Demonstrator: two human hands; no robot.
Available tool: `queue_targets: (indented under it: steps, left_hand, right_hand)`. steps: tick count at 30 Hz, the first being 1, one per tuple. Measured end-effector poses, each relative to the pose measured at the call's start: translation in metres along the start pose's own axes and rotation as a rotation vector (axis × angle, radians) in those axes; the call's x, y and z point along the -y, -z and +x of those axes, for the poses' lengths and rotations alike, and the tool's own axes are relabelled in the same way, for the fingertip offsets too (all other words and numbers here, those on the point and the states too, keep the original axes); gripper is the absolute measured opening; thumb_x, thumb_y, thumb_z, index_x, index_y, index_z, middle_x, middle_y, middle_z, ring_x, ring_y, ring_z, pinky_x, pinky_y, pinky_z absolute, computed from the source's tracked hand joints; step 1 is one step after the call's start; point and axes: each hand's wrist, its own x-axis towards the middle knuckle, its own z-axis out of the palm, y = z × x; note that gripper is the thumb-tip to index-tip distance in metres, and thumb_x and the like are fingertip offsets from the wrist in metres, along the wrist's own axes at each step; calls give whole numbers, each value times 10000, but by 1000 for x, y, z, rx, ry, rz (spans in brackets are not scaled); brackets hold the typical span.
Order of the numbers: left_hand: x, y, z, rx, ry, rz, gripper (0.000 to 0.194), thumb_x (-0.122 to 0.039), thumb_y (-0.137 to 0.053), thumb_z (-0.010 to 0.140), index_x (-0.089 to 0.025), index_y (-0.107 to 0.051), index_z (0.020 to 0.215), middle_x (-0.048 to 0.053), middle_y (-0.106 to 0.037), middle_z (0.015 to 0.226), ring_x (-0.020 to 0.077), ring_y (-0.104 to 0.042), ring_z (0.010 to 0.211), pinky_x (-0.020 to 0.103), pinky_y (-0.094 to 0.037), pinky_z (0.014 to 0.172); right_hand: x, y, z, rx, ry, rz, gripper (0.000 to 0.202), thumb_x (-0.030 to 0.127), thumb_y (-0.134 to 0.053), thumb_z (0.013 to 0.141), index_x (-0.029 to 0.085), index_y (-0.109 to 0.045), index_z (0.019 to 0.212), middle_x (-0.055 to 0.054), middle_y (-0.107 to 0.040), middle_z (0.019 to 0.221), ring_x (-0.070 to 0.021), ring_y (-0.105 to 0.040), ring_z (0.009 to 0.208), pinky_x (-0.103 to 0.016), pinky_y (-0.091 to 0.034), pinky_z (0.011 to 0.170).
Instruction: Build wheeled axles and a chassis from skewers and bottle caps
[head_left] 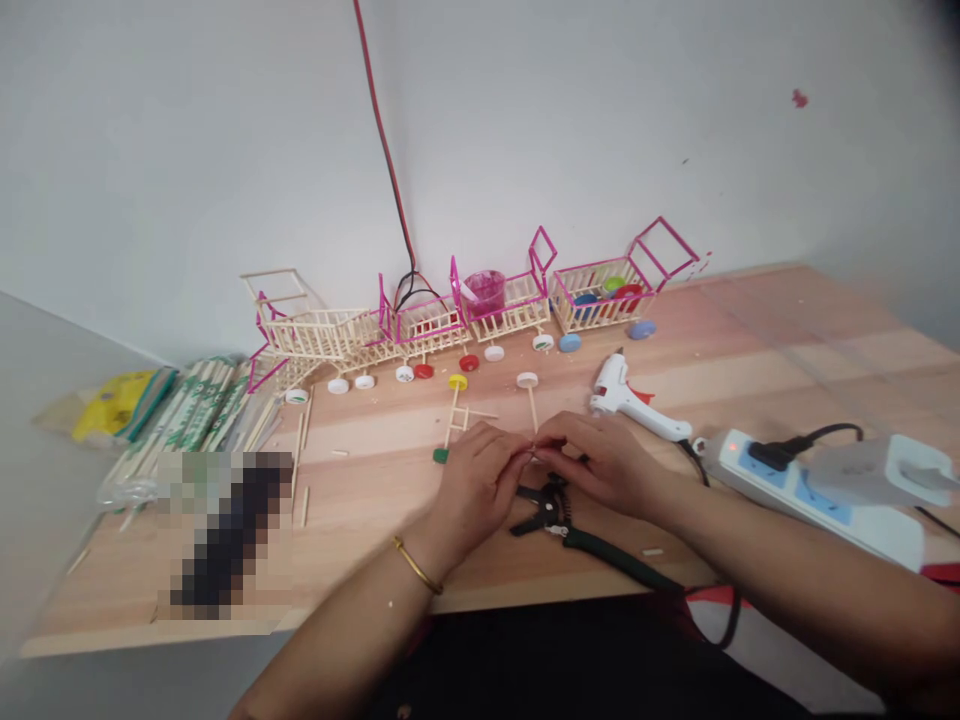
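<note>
My left hand (480, 475) and my right hand (600, 460) meet over the table, fingertips pinched together. A thin wooden stick (533, 408) with a white bottle cap (527, 380) on its far end runs in between the fingers of both hands, which hide its near end. Left of it lies a stick frame (459, 418) with a yellow cap (458, 382) and a green cap (441, 456) at its ends. Below my hands are green-handled pliers (551, 510), partly covered by the fingers. A white glue gun (634, 400) rests to the right.
Several stick-built carts (502, 315) with bottle-cap wheels stand along the wall, one holding a purple cup (485, 292). Bagged stick bundles (180, 410) and a blurred dark object (232, 535) lie left. A power strip (817, 495) with plugs and cables sits right.
</note>
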Motion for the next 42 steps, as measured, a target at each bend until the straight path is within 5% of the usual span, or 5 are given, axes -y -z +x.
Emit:
queue_targets:
  steps: [6, 18, 29, 35, 42]
  left_hand:
    - [-2, 3, 0, 28, 35, -68, 155, -168, -479, 897, -173, -614, 975, 47, -668, 873, 155, -574, 830, 300, -463, 759]
    - [-1, 0, 0, 100, 44, 53, 182, -197, -453, 914, -163, -616, 990, 49, -667, 863, 164, -572, 808, 305, -471, 737]
    - [2, -3, 0, 103, -51, 229, 192, -211, -451, 908, -137, -628, 899, 60, -639, 767, 174, -535, 724, 307, -453, 665]
    - [2, -6, 1, 108, -88, 280, 179, -198, -459, 902, -137, -627, 895, 58, -635, 739, 180, -528, 701, 310, -444, 647]
    - [6, -1, 1, 18, -2, 195, 138, -219, -495, 896, -157, -618, 891, 60, -650, 799, 177, -558, 774, 326, -459, 722]
  right_hand:
    - [1, 0, -1, 75, -92, 45, 116, 226, -520, 869, 188, -559, 972, -41, -639, 858, -148, -591, 733, -260, -454, 646]
    - [5, 8, 1, -85, -40, 62, 43, 213, -558, 856, 195, -590, 878, 3, -629, 735, -112, -568, 646, -221, -430, 597]
    - [0, 9, 3, 58, 108, -135, 172, 218, -479, 911, 195, -629, 992, -69, -659, 885, -167, -593, 808, -288, -456, 694]
    - [2, 12, 3, 148, 67, -317, 207, 259, -469, 924, 170, -653, 959, -72, -670, 807, -181, -595, 752, -310, -423, 666]
    - [1, 17, 5, 151, -50, -239, 179, 240, -443, 925, 164, -605, 922, -72, -618, 859, -175, -570, 779, -291, -430, 674]
